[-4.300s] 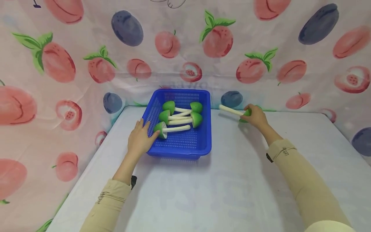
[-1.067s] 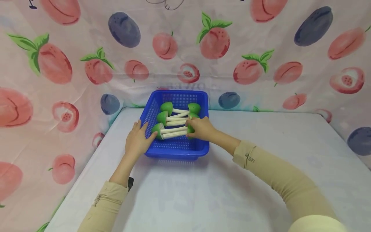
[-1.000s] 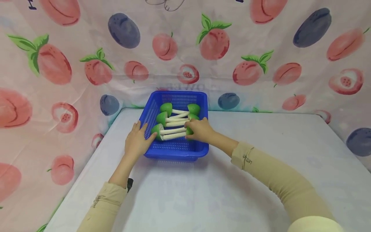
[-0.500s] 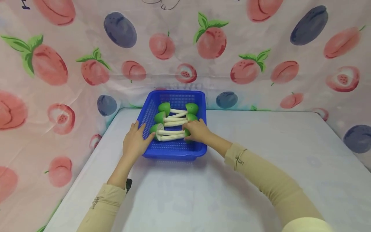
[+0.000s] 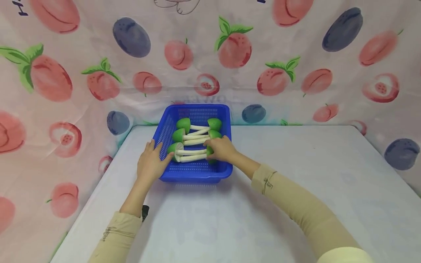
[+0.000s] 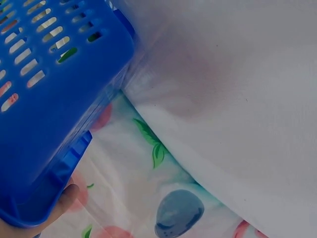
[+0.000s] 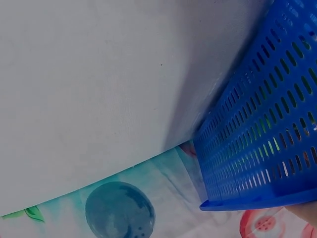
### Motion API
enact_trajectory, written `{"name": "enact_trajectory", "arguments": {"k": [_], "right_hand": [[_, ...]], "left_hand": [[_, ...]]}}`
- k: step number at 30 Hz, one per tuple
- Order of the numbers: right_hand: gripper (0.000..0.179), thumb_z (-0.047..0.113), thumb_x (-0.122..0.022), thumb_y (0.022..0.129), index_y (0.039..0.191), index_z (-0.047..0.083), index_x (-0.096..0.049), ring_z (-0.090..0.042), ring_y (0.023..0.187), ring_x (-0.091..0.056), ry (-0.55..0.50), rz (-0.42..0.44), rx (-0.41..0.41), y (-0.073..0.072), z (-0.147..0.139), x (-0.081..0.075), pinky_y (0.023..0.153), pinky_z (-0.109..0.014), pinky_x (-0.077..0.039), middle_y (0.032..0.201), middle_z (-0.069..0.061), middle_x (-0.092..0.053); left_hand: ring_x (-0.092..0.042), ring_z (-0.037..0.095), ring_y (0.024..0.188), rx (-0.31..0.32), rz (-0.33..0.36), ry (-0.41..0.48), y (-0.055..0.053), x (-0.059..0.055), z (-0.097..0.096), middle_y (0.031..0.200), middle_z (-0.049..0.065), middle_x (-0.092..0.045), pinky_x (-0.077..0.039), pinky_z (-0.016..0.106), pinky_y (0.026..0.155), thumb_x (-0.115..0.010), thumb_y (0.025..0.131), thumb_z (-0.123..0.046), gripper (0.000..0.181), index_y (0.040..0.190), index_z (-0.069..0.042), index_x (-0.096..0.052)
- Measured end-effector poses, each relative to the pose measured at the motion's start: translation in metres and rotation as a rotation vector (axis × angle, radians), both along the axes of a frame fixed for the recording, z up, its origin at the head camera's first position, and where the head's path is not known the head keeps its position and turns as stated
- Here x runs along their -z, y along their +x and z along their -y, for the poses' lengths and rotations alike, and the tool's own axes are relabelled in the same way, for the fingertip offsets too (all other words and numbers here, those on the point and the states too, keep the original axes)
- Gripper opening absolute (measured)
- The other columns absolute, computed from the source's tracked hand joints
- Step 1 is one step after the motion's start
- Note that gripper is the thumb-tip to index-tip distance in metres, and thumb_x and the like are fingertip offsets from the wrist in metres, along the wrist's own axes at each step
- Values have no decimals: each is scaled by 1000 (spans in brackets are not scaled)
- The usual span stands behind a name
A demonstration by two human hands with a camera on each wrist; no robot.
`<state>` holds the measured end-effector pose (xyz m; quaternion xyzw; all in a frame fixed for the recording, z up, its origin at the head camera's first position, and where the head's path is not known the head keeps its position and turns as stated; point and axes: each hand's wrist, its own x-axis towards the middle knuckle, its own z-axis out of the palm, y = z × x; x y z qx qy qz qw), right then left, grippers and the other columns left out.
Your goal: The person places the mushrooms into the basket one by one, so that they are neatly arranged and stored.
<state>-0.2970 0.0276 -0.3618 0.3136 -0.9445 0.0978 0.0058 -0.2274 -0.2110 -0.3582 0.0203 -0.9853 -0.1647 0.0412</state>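
A blue perforated plastic basket (image 5: 194,176) holds several toy mushrooms with green caps and white stems, lying on their sides with caps at both ends. My left hand (image 5: 149,163) grips the basket's left rim, its thumb over the inner side; in the left wrist view a finger (image 6: 64,201) curls at the rim. Reaching over the right rim, my right hand (image 5: 223,149) pinches the green cap of the front right mushroom (image 5: 193,158). That mushroom's stem points left, beside the stem of the front left mushroom (image 5: 175,151). My right fingers hide part of the held cap.
The basket stands on a white-covered table (image 5: 289,175), near its back edge. A fruit-print cloth (image 5: 194,22) hangs behind and along the left side. The right wrist view shows the basket's slotted side wall (image 7: 262,134).
Several seconds ago my right hand held a mushroom over the table right of the basket; now that hand and mushroom are inside it. The left hand keeps its grip. The head view shifts slightly.
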Motion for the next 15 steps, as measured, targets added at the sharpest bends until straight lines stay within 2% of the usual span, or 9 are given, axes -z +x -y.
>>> {"name": "enact_trajectory", "arguments": {"k": [8,15], "right_hand": [[45,34,-75,78,115,10,-65,-20,105,-63,-72,10,27,-2,0,2,98,-49,-41,114,-5,-69],[40,32,-73,81,114,9,-67,-20,98,-65,-110,9,49,-8,0,-2,90,-43,-45,108,-4,-71]], "left_hand": [[-15,46,142,2,-7,-18,-4,-1,-2,152,30,-18,-23,61,111,-47,94,-46,70,142,4,-35],[-15,46,142,11,-8,-29,-10,-6,0,152,31,-18,-23,60,111,-48,94,-45,70,142,4,-36]]}}
